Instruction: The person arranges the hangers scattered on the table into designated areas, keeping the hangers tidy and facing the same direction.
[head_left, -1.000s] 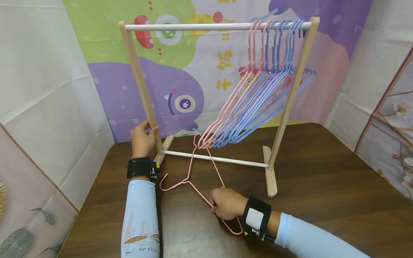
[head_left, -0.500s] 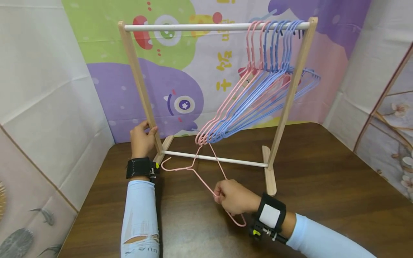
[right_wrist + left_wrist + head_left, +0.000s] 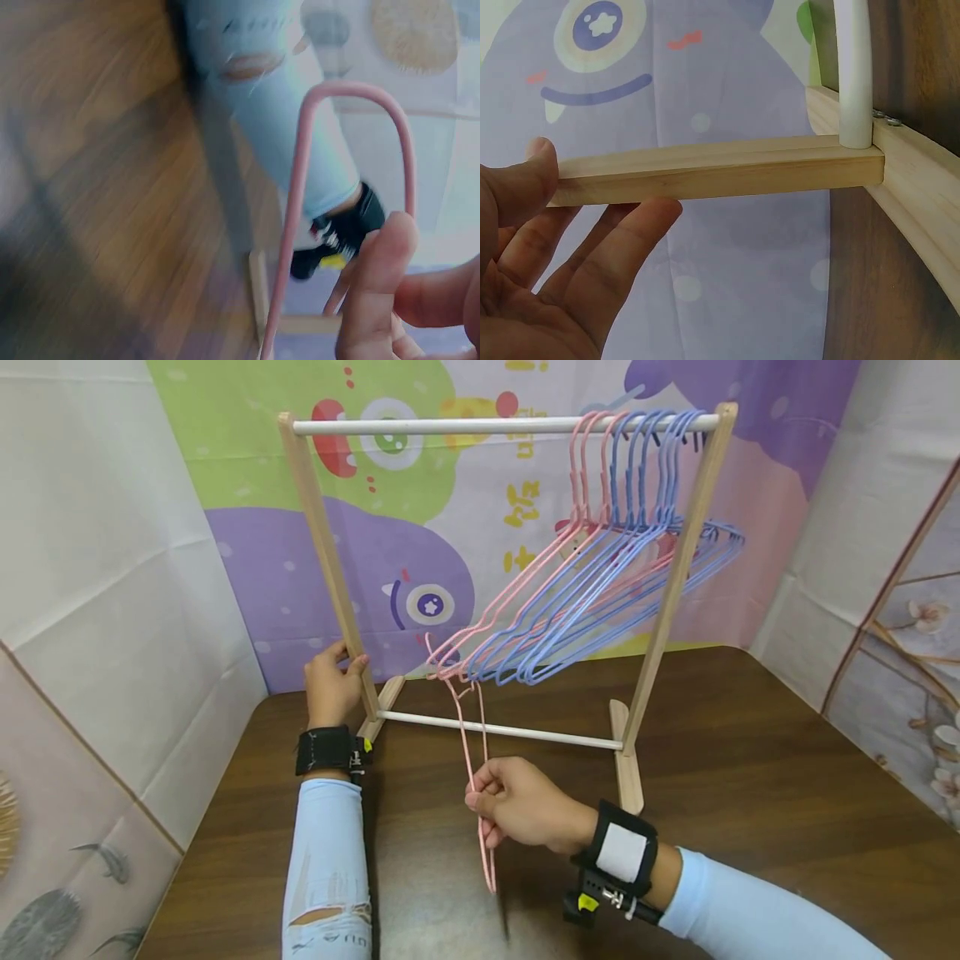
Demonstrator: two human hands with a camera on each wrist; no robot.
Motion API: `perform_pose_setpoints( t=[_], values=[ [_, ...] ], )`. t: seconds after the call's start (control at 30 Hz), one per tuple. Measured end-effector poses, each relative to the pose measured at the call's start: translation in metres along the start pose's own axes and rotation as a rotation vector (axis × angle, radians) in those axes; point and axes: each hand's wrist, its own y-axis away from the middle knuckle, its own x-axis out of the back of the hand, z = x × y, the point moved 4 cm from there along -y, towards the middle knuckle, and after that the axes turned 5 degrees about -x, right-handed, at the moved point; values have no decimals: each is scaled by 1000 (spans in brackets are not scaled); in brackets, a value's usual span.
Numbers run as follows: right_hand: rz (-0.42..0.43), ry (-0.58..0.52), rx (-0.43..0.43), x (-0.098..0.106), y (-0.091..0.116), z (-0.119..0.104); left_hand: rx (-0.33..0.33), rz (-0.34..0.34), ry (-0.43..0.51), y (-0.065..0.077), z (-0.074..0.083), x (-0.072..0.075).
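My left hand (image 3: 330, 685) holds the lower part of the rack's left wooden post (image 3: 322, 543). In the left wrist view, the thumb is on one side of the post (image 3: 727, 169) and the fingers on the other. My right hand (image 3: 525, 802) pinches a pink clothes hanger (image 3: 466, 743) in front of the rack, seen almost edge-on. Its far end overlaps the lower ends of the hung hangers, so its hook is hard to make out. A bent end of the pink hanger (image 3: 298, 172) shows large in the right wrist view.
Several pink hangers (image 3: 573, 485) and blue hangers (image 3: 630, 485) hang at the right of the white top rail (image 3: 435, 426). A lower white bar (image 3: 555, 735) joins the rack's feet, which stand on the brown table (image 3: 750, 827). A printed cloth (image 3: 247, 460) hangs behind.
The held pink hanger has turned from showing its face, hook pointing left, to nearly edge-on. Lower ends of the hung pink hangers have shifted left. My left hand stays on the post.
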Motion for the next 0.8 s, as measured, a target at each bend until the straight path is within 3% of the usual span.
perform_pose_setpoints(
  t=[0.17,0.4,0.8],
  values=[
    [-9,-24,30,-14,3,-18,6,1,-8,0,0,0],
    [-20,27,90,-28,5,-46,5,3,-18,0,1,0],
    [40,-63,136,-46,-7,-103,10,12,-19,-1,0,0]
  ],
)
